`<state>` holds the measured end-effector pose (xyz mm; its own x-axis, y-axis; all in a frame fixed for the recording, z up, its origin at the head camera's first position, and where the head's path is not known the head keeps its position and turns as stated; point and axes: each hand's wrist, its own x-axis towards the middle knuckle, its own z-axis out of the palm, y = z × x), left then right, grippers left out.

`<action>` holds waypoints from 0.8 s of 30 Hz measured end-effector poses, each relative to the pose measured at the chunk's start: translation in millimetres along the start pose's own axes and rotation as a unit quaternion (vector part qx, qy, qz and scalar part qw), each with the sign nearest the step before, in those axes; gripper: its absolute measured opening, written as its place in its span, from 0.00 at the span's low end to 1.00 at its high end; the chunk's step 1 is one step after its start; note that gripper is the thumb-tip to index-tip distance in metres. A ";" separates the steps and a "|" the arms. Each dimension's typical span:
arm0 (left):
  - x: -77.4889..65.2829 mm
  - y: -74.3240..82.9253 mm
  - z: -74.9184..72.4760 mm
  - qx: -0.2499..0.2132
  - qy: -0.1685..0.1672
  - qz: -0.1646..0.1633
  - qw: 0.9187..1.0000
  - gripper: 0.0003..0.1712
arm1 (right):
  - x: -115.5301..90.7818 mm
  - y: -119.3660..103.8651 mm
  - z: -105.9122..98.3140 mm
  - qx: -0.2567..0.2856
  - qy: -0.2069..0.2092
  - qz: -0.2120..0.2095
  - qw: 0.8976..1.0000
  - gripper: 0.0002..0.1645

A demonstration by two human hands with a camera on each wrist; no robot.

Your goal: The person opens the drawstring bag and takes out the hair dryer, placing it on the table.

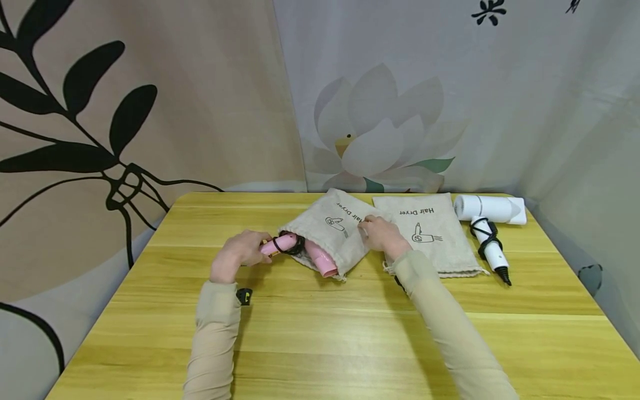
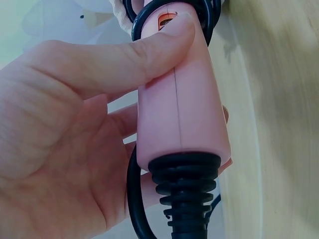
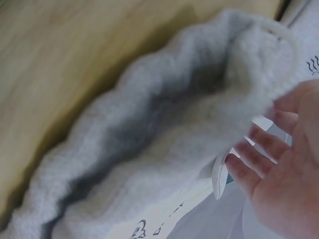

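My left hand (image 1: 242, 250) grips the handle of a pink hair dryer (image 2: 184, 109), its thumb near the orange switch. A black cord (image 1: 295, 244) is looped round the handle. The dryer lies partly inside a light cloth drawstring bag (image 1: 330, 225) printed "Hair Dryer"; its pink barrel end shows at the bag's mouth and the rest is hidden. On the bag's right side, my right hand (image 1: 382, 234) holds the cloth with its fingertips. Close up in the right wrist view, the bag's gathered mouth (image 3: 149, 124) gapes beside the right-hand fingers (image 3: 244, 169).
A second printed cloth bag (image 1: 425, 222) lies flat to the right of the first. Beyond it rests a white hair dryer (image 1: 490, 209), its handle wrapped in black cord. The wooden table (image 1: 310, 344) ends at a patterned curtain (image 1: 240, 111) behind.
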<state>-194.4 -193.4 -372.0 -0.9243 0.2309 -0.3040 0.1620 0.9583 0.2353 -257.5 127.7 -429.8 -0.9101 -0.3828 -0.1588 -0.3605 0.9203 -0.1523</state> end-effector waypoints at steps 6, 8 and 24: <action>-1.0 0.2 -0.6 0.009 -0.002 0.003 1.000 0.29 | -0.3 1.7 -0.3 -0.006 0.001 -0.007 1.000 0.27; -1.3 0.0 -0.7 0.009 -0.003 0.003 1.000 0.29 | -0.3 2.3 -0.8 -0.007 0.001 -0.008 1.000 0.28; -1.5 -4.0 -0.9 0.003 0.000 0.031 1.000 0.26 | 1.1 4.3 -2.3 -0.008 0.003 -0.011 1.000 0.26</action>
<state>-193.9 -197.7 -371.6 -0.9125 0.2899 -0.2886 0.2214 0.9433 0.2474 -260.6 131.4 -428.4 -0.9031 -0.4026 -0.1493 -0.3838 0.9128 -0.1398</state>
